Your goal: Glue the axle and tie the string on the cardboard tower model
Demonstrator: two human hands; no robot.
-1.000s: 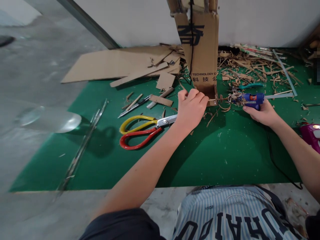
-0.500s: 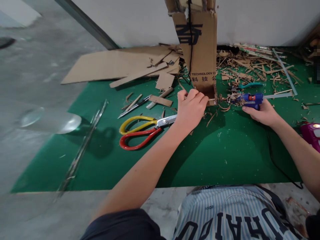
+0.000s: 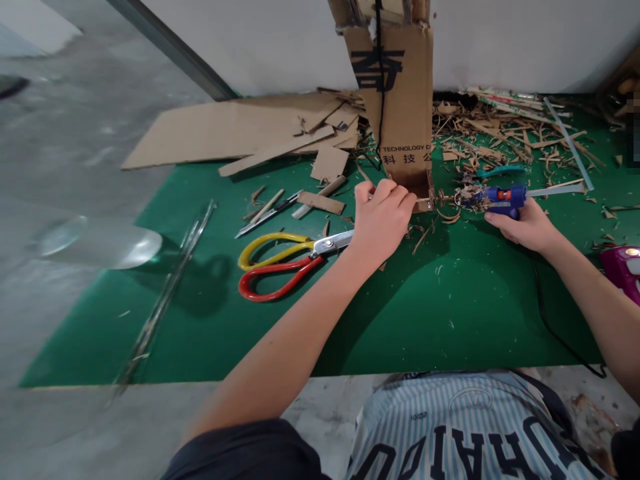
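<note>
At the base of a tall cardboard structure [image 3: 407,120] with dark printed characters, my left hand [image 3: 384,217] is closed on its lower front edge; the fingertips are partly hidden. My right hand [image 3: 525,227] grips a blue hot glue gun [image 3: 507,195] with a translucent glue stick [image 3: 557,190] sticking out of its back. Cardboard shreds cling around the gun's front, and its nozzle points left at the structure's lower right corner. Just left of my left hand lie scissors [image 3: 293,263] with one yellow and one red handle, their blade tips hidden behind that hand.
Flat cardboard sheets [image 3: 200,130] lie at the back left, scraps [image 3: 500,127] at the back right. A utility knife [image 3: 267,215], clear sticks [image 3: 167,293] and a clear bottle [image 3: 100,243] are to the left. Teal-handled pliers [image 3: 500,171] rest behind the gun; a magenta device [image 3: 623,267] is far right.
Almost nothing differs. Both hands, the glue gun and the cardboard structure hold the same places; the whole view has shifted very slightly.
</note>
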